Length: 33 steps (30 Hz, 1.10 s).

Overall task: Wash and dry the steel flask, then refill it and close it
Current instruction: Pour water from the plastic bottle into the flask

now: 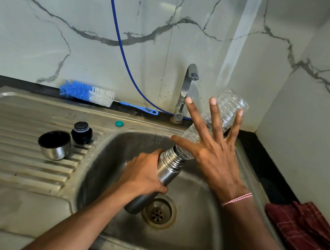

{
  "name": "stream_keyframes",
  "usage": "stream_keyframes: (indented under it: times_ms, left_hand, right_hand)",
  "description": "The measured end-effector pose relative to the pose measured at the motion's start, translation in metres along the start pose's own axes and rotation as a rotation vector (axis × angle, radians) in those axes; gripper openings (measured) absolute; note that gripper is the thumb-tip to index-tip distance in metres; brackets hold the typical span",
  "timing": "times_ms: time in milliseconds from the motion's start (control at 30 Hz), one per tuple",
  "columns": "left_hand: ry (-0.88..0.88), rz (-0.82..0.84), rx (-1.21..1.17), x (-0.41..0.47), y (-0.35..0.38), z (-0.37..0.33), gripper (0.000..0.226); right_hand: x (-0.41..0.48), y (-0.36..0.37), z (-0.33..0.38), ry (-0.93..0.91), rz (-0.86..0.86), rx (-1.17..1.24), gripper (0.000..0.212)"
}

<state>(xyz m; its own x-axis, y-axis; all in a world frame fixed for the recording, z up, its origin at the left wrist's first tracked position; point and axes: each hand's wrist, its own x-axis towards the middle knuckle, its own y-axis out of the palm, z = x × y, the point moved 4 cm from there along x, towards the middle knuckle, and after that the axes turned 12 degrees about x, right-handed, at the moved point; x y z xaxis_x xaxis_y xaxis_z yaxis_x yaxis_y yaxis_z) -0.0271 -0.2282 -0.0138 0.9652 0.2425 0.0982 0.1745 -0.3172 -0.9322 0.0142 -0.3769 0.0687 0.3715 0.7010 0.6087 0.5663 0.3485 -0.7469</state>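
We held the steel flask [167, 166] tilted over the sink [199, 215], its open threaded mouth pointing up and to the right and its base above the drain [158, 211]. Our left hand [143, 175] was wrapped round the flask's middle, fingers [160, 188] clenched on the steel. A clear ribbed plastic bottle [230, 104] stood tipped neck-down, its mouth at the flask's mouth. Our right hand [211, 151] lay against the bottle's near side with its fingers [214, 115] straight and spread wide, not curled round it; a thread bracelet [236, 199] sat on that wrist.

On the draining board [16, 156] stood the steel cup lid [55, 145], open side up, with the black stopper [82, 132] just beside it and a small green cap [119, 123] nearer the tap [186, 89]. A blue bottle brush [87, 93] lay along the wall. A dark red cloth [304, 231] lay on the bench [268, 172] to the right.
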Motion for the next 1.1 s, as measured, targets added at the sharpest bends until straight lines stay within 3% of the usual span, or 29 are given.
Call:
stream_keyframes:
  times_ms: [1100]
  left_hand:
    - [-0.002,-0.027,-0.057,0.0029,0.003,0.0045,0.089]
  right_hand:
    - [-0.0016,-0.0027,-0.0004,0.115,0.11,0.094,0.076]
